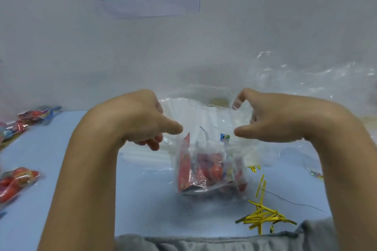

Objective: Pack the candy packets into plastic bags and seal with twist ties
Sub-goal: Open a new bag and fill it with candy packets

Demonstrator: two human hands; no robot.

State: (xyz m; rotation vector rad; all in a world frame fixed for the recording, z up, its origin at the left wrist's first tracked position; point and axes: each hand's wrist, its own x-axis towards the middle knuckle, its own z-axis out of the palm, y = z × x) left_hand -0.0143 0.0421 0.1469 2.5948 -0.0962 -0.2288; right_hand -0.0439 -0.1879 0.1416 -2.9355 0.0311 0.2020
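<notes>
L edge: 3 filled bags, one far back, one by it, one nearer. Ctr: left hand and right hand each pinch the mouth of the clear bag, held open above the table; candy packets already at its bottom. Step looks like packing done, sealing pending. Next: gather neck, take 1 tie. R: twist ties, approx a dozen, can't count exactly.

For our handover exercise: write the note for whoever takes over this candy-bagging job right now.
Left hand and right hand each grip a side of the clear plastic bag, held open above the blue table.
Red candy packets are inside.
Gold twist ties lie loose at the near right.
Filled bags lie at the left.
Left to do: gather the mouth, tie it.
</notes>
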